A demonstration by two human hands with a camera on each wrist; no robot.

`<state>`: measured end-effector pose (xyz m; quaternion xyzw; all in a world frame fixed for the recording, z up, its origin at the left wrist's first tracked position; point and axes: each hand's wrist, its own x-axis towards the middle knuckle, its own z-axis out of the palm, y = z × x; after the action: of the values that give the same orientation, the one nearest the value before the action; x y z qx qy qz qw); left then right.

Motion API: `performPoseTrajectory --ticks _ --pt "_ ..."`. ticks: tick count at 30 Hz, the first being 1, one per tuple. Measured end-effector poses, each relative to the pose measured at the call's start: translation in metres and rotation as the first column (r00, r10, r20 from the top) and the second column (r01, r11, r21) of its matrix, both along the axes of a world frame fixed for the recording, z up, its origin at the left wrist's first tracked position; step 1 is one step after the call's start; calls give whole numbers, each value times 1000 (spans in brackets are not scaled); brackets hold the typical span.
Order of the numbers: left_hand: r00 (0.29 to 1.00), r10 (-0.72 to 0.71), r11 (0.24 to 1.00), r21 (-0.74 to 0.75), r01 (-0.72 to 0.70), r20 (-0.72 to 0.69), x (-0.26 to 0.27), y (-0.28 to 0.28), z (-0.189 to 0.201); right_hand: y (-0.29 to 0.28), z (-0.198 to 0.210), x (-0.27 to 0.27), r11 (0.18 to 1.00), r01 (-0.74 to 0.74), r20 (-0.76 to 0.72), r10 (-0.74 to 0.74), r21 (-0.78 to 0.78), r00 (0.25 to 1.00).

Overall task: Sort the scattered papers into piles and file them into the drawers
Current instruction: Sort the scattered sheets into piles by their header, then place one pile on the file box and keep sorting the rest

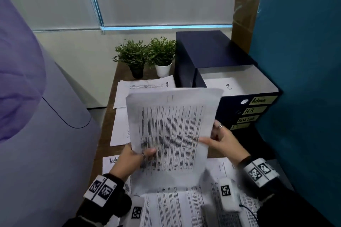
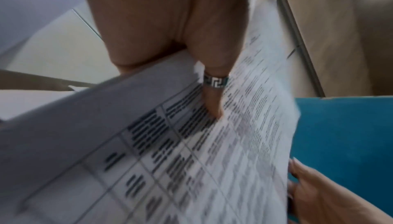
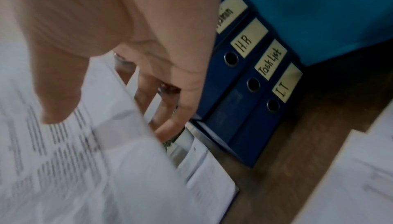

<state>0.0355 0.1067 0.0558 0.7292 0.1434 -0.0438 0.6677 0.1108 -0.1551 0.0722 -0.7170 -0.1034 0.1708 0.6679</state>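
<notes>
— Two grips on one printed sheet [image 1: 171, 134], held up over the worktop [image 1: 106, 134]: left hand [image 1: 132, 158] pinching the lower left edge, right hand [image 1: 224, 141] pinching the right edge.
— Which way to file?
— Long axis up and away; drawers [image 1: 245, 108] just right of the right grip, so nearer that hand. Top one pulled out.

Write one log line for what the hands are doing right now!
left hand: holds printed sheet | right hand: holds same sheet | Admin drawer: open

Left hand [image 1: 132, 156], right hand [image 1: 221, 142] pinching
</notes>
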Motion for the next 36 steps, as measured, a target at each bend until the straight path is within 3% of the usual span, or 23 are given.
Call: performPoseTrajectory --ticks 6,11,14,19,24,26,30,36 --pt "963 -268 960 77 270 -37 10 9 21 -14 25 -3 951 -261 -176 233 -163 956" --pt "950 -307 951 -52 304 -65 4 10 20 -24 28 -1 989 -96 -152 79 -109 985" --pt "910 -399 911 -157 381 -109 -3 0 25 -30 45 6 998 64 -76 -62 24 995" --pt "952 -303 916 -289 278 -46 29 -16 61 -43 80 10 980 143 -102 -129 138 986" --pt "960 -273 962 7 273 52 90 -40 112 -54 114 -8 995 -38 -67 44 96 997" --pt "964 -234 972 57 228 125 120 -52 129 -57 123 11 999 26 -4 -26 35 1000" --pt "988 -29 983 -174 56 153 172 -76 152 -61 133 89 947 297 123 -282 -120 951" --pt "987 27 982 -191 4 161 237 -113 147 -54 132 201 855 500 65 -496 -139 866"
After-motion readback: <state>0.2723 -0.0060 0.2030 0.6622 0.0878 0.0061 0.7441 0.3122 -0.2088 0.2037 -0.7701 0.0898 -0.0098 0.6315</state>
